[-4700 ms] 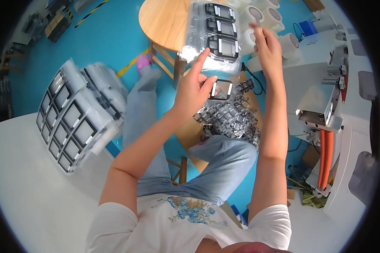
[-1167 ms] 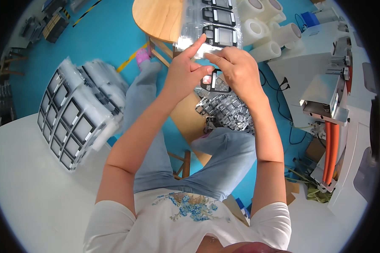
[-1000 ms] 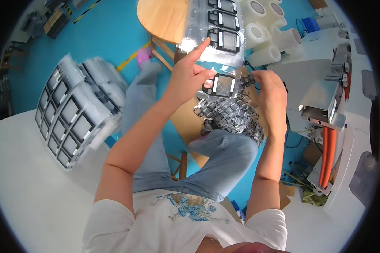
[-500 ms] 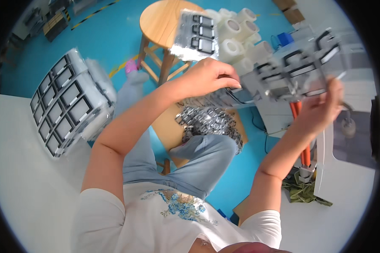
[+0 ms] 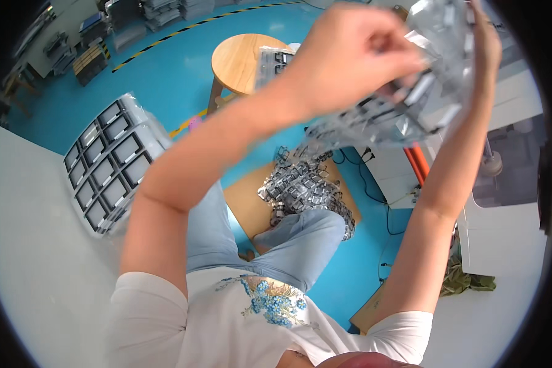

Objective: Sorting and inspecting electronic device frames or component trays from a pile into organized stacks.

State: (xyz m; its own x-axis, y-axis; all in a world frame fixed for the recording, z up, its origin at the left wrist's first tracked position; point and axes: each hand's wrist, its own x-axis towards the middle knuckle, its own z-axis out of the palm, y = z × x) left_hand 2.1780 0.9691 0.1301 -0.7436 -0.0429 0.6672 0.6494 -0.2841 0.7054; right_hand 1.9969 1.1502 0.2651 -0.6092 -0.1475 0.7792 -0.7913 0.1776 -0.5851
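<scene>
A long strip of clear plastic film [image 5: 374, 116] with black frame-shaped pieces hangs bunched between my hands at the upper right. My left hand [image 5: 356, 58], blurred by motion, pinches the film with its thumb and bent fingers. On the film's far right edge is my right hand [image 5: 486, 40], its fingers closed around that edge and partly cut off by the top of the picture. The strip runs down into a tangled heap of the same film [image 5: 306, 187] on brown cardboard [image 5: 242, 196] between my legs.
At left, a stack of clear-wrapped sheets with black frames [image 5: 107, 162] lies on a white table [image 5: 30, 245]. Beyond my left forearm stands a wooden stool [image 5: 242, 58] bearing a film sheet [image 5: 267, 64]. A white machine [image 5: 509, 236] is at right, near orange-red bars [image 5: 416, 162] and cables.
Both hands have risen and moved farther away, lifting the film, which is now bunched rather than spread flat. The view has shifted, and my left forearm now covers part of the sheet at the stool.
</scene>
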